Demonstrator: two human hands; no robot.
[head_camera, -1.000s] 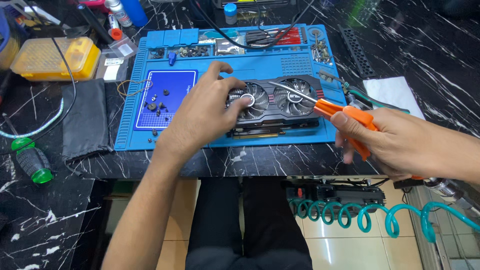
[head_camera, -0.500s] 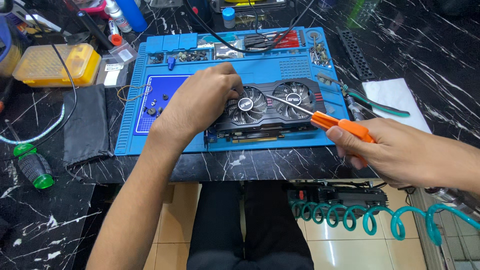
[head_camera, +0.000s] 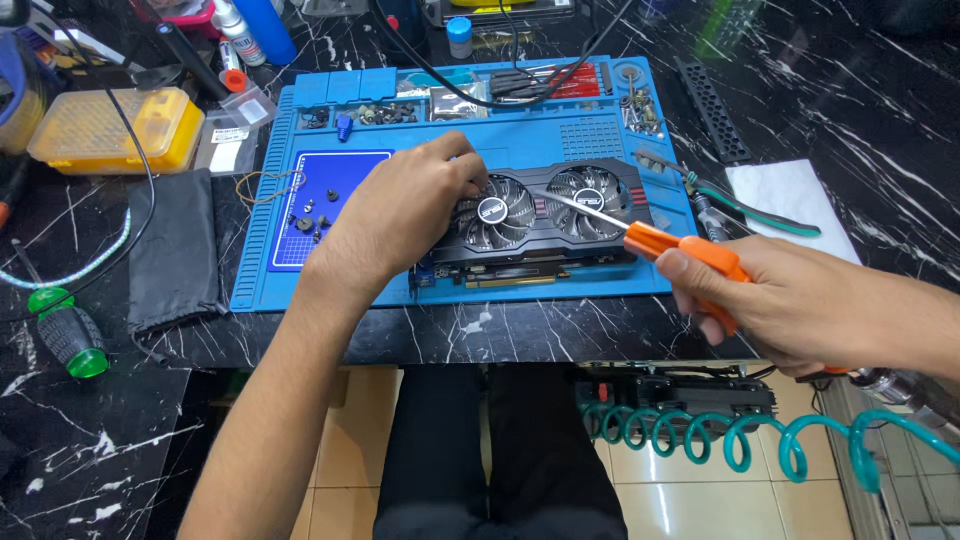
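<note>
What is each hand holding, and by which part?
Right hand grips an orange-handled screwdriver by its handle. Left hand rests on the black two-fan graphics card, at its left end.

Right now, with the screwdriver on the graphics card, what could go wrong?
1. The orange-handled screwdriver in the right hand lies with its shaft across the right fan; a slip could nick a blade.
2. The left hand steadies only the left end of the graphics card, so it might pivot on the blue mat.
3. Loose screws beside the left wrist could get swept away.
</note>
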